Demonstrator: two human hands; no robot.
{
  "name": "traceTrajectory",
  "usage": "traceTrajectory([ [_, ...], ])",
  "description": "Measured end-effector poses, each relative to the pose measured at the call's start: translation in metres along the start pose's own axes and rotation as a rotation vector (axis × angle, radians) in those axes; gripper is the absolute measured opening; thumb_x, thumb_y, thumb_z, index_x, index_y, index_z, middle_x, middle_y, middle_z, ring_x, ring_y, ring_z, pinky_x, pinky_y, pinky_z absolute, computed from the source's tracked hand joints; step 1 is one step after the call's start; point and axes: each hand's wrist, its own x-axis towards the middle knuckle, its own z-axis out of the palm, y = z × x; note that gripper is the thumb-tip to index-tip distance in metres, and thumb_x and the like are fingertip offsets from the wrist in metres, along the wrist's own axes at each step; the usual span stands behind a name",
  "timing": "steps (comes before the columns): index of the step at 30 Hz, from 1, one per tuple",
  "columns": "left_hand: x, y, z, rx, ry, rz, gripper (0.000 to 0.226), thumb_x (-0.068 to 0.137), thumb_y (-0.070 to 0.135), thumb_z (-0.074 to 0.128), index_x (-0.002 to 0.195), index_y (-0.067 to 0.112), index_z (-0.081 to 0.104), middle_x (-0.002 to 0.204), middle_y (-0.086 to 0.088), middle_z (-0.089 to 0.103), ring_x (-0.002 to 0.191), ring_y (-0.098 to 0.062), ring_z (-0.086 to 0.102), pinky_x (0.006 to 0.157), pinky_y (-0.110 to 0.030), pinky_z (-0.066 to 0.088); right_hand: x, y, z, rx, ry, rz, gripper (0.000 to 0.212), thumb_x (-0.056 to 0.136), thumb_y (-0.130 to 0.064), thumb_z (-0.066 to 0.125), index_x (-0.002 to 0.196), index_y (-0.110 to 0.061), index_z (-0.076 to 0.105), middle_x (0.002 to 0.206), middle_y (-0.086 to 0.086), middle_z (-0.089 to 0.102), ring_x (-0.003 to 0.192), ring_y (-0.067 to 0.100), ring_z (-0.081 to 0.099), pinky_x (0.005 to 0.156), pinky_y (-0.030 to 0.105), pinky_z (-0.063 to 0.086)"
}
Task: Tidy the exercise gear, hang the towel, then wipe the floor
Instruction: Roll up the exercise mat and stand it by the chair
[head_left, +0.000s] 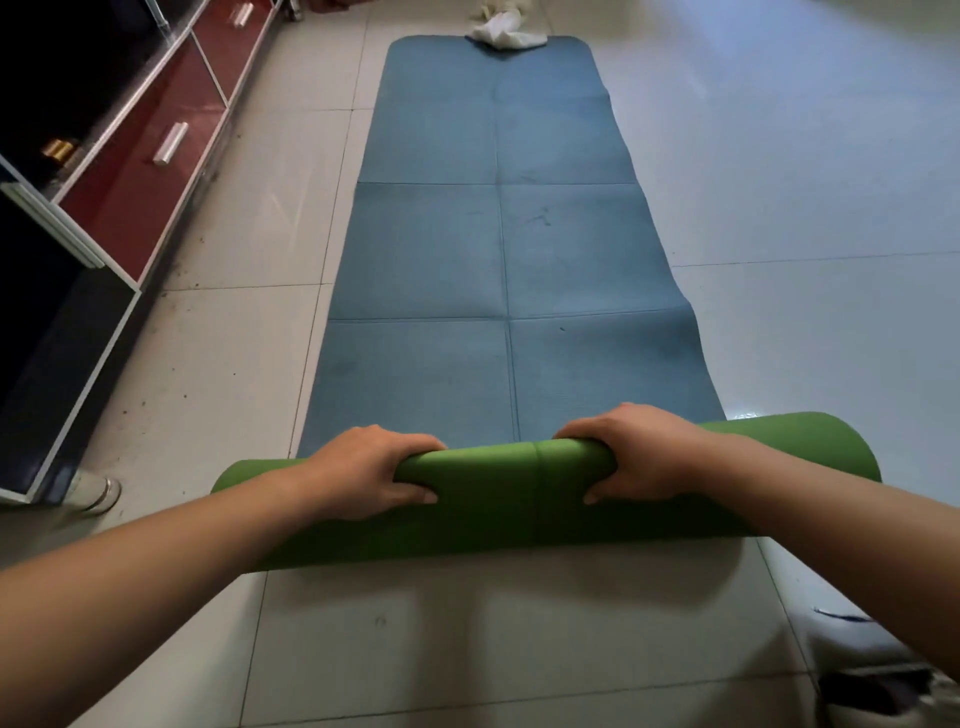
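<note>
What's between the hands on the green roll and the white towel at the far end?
Only the flat blue mat, creased and bare, up to the towel; head view.

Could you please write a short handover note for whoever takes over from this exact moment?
Left hand and right hand both grip the rolled green near end of the yoga mat.
Most of it lies flat, blue side up, on the tiled floor; the white towel lies crumpled at its far end.
Done: rolling begun. Left: finish rolling, hang the towel, wipe the floor.
</note>
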Motion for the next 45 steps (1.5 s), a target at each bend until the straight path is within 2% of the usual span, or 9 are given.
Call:
traceTrajectory([
  [9, 0.038, -0.024, 0.023, 0.073, 0.032, -0.054, 0.073, 0.082, 0.05, 0.061, 0.144, 0.037, 0.025, 0.144, 0.01, 0.039, 0.129, -0.013, 0.04, 0.105, -0.034, 0.036, 0.031, 0.025, 0.028, 0.02, 0.049, 0.088, 0.087, 0.07, -0.055, 0.071, 0.142, -0.036, 0.027, 0.142, -0.009, 0.041, 0.129, 0.017, 0.04, 0.104, 0.036, 0.035],
  [15, 0.048, -0.02, 0.053, 0.208, 0.121, -0.088, 0.066, 0.093, 0.039, 0.047, 0.148, 0.031, 0.012, 0.158, 0.003, 0.011, 0.144, -0.02, 0.013, 0.114, -0.047, 0.02, 0.039, 0.033, 0.053, -0.082, 0.167, 0.162, 0.084, 0.078, -0.058, 0.061, 0.146, -0.037, 0.016, 0.152, -0.001, 0.023, 0.139, 0.02, 0.024, 0.11, 0.038, 0.025],
  [18, 0.05, -0.022, 0.054, 0.234, 0.054, -0.054, 0.073, 0.089, 0.059, 0.034, 0.149, 0.032, 0.001, 0.158, 0.005, 0.002, 0.145, -0.019, 0.006, 0.116, -0.05, 0.014, 0.042, 0.037, 0.057, -0.078, 0.202, 0.162, 0.08, 0.08, -0.059, 0.059, 0.146, -0.038, 0.018, 0.149, 0.001, 0.027, 0.137, 0.022, 0.026, 0.109, 0.037, 0.026],
  [20, 0.053, -0.023, 0.052, 0.258, -0.039, -0.059, 0.097, 0.071, 0.08, 0.027, 0.148, 0.031, -0.008, 0.158, 0.006, -0.005, 0.146, -0.02, 0.0, 0.116, -0.053, 0.01, 0.046, 0.039, 0.058, -0.065, 0.193, 0.155, 0.079, 0.081, -0.058, 0.058, 0.146, -0.038, 0.019, 0.148, 0.001, 0.029, 0.136, 0.022, 0.027, 0.11, 0.038, 0.026],
  [23, 0.062, -0.024, 0.051, 0.272, -0.129, -0.087, 0.116, 0.062, 0.085, 0.044, 0.146, 0.031, -0.015, 0.157, 0.005, -0.013, 0.145, -0.021, -0.006, 0.115, -0.056, 0.006, 0.052, 0.04, 0.059, -0.077, 0.117, 0.146, 0.079, 0.084, -0.058, 0.052, 0.148, -0.037, 0.009, 0.153, 0.002, 0.02, 0.141, 0.022, 0.018, 0.115, 0.045, 0.017],
  [27, 0.076, -0.028, 0.047, 0.241, -0.167, -0.106, 0.127, 0.054, 0.084, 0.056, 0.145, 0.033, -0.017, 0.157, 0.005, -0.014, 0.145, -0.023, -0.009, 0.114, -0.058, 0.005, 0.057, 0.042, 0.056, -0.09, -0.05, 0.133, 0.117, 0.061, -0.084, 0.047, 0.147, -0.03, -0.012, 0.158, 0.002, -0.007, 0.145, 0.023, -0.006, 0.116, 0.055, 0.002],
  [30, 0.081, -0.03, 0.047, 0.224, -0.184, -0.11, 0.129, 0.052, 0.084, 0.059, 0.145, 0.034, -0.016, 0.157, 0.004, -0.013, 0.145, -0.023, -0.009, 0.114, -0.059, 0.004, 0.059, 0.032, 0.061, -0.156, -0.03, 0.111, 0.125, 0.06, -0.085, 0.049, 0.147, -0.023, -0.015, 0.156, 0.001, -0.021, 0.144, 0.023, -0.017, 0.114, 0.06, 0.0],
  [38, 0.088, -0.035, 0.043, 0.199, -0.158, -0.094, 0.126, 0.055, 0.084, 0.057, 0.146, 0.033, -0.014, 0.157, 0.006, -0.01, 0.145, -0.019, -0.008, 0.115, -0.057, 0.002, 0.072, 0.007, 0.062, -0.183, -0.11, 0.085, 0.145, 0.045, -0.079, 0.068, 0.147, -0.018, -0.016, 0.156, 0.005, -0.02, 0.143, 0.031, -0.014, 0.109, 0.068, 0.0],
  [45, 0.07, -0.025, 0.045, 0.296, -0.097, -0.021, 0.139, 0.046, 0.085, 0.059, 0.146, 0.026, -0.016, 0.156, 0.002, -0.019, 0.143, -0.02, -0.018, 0.113, -0.061, -0.002, 0.09, 0.024, 0.042, -0.101, -0.07, 0.091, 0.141, 0.042, -0.078, 0.071, 0.147, -0.031, -0.012, 0.157, -0.004, 0.0, 0.144, 0.022, 0.003, 0.114, 0.059, 0.01],
])
